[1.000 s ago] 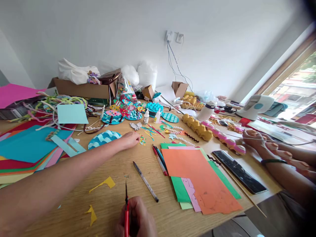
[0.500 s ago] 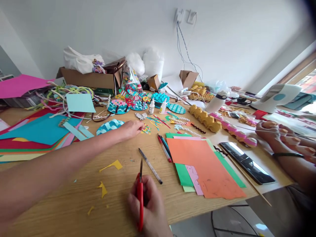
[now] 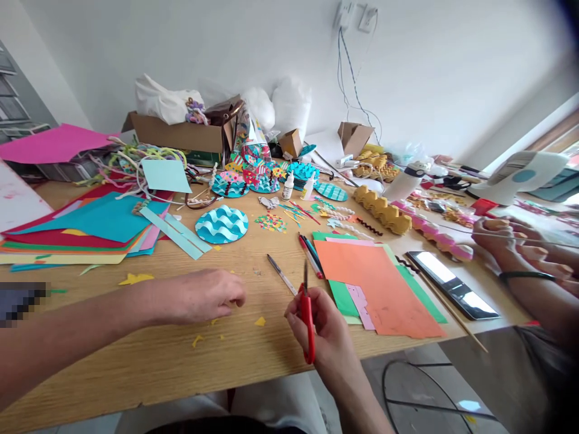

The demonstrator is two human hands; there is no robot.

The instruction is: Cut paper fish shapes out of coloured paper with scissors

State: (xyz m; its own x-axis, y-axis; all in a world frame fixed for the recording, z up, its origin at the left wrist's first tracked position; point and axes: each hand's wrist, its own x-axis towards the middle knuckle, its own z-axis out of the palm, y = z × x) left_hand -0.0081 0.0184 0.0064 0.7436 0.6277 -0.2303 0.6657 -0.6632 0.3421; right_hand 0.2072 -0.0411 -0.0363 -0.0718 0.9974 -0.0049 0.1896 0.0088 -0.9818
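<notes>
"What containers do we see?"

"A long cardboard box (image 3: 176, 135) by the wall; a white cloth bundle (image 3: 156, 99) bulges over its rim, a multicoloured clump (image 3: 195, 111) beside it. A bulging plastic bag (image 3: 292, 105) shows only white inside. Two small bottles (image 3: 288, 187) stand mid-table; we can't make out how full they are."

"And our hands?"

"Our right hand (image 3: 322, 328) has its fingers wrapped around the red handles of the scissors (image 3: 309, 331), held over the table's near edge, dark blades upward. Our left hand (image 3: 208, 295) hovers or rests over the wood, fingers curled; we can't tell whether they pinch anything. Small angular yellow scraps (image 3: 260, 322) lie near it."

"Which textures stand out?"

"Smooth wood grain on the table (image 3: 253, 361), and a round blue disc (image 3: 221, 224) banded with pale wavy strips. Just right of that, a loose pile of confetti (image 3: 270, 223). Further right we have a bumpy yellow egg-carton strip (image 3: 382, 208), and nearer us a flat orange sheet (image 3: 375, 283) with one stepped edge, over green and pink paper."
</notes>
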